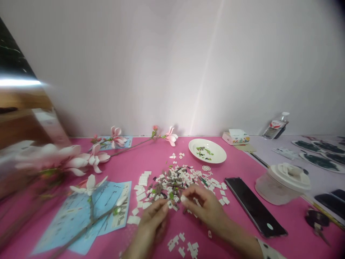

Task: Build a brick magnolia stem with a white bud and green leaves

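My left hand is closed, pinching a small white toy brick piece between thumb and finger. Opposite it, my right hand also pinches a small white piece; its exact shape is too small to tell. Both hands are just in front of a loose pile of small building bricks, white, brown, grey and green. Several white pieces lie nearer to me, below the hands. White flat bricks are spread along the pile's left side.
Pink magnolia stems and blue instruction sheets lie to the left. A white plate with green pieces stands behind the pile. Rightward are a black phone, a lidded plastic tub, a tissue pack and a bottle.
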A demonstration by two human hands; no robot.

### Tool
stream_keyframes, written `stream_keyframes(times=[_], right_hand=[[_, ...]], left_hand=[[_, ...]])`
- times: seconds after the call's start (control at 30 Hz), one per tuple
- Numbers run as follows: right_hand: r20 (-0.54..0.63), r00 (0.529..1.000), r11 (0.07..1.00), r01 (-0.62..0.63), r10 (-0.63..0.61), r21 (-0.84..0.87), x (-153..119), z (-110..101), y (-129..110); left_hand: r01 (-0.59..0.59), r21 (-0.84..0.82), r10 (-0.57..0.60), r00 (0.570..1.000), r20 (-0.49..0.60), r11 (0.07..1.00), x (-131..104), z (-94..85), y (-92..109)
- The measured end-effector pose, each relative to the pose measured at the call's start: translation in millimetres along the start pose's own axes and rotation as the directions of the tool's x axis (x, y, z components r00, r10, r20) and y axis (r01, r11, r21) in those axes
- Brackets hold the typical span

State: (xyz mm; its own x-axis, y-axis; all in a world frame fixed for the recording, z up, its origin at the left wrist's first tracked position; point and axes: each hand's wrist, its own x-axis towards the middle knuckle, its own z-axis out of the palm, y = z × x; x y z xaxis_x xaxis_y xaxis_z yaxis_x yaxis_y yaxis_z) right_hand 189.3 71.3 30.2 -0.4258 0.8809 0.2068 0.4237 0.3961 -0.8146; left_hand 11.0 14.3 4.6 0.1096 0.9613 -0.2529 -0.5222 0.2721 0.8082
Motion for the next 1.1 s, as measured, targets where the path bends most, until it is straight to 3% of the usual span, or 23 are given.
stream_keyframes(times=[0.13,0.33,0.63,1.1], right_hand=[[-0.082,0.987,0.972,0.152,-0.14,0.18,-25,6,7],[-0.167,0.977,0.923,0.181,-0.13,0.34,-28,13,12],[-0.094,0.977,0.953,0.208,-0.191,0.223,-29,10,4],[-0.096,0.938,0.94,0.338,-0.333,0.05,-33,7,0]], left_hand=[[-0.02,0.096,0.022,1.0,-0.019,0.995,-4,4.4,1],[-0.059,0.263,0.052,0.998,0.03,0.963,-5,2.9,-3],[-0.11,0.537,0.054,0.991,0.12,0.836,-6,-3.1,-5],[-0.044,0.565,0.0,0.997,0.077,0.824,-8,-0.5,-5]])
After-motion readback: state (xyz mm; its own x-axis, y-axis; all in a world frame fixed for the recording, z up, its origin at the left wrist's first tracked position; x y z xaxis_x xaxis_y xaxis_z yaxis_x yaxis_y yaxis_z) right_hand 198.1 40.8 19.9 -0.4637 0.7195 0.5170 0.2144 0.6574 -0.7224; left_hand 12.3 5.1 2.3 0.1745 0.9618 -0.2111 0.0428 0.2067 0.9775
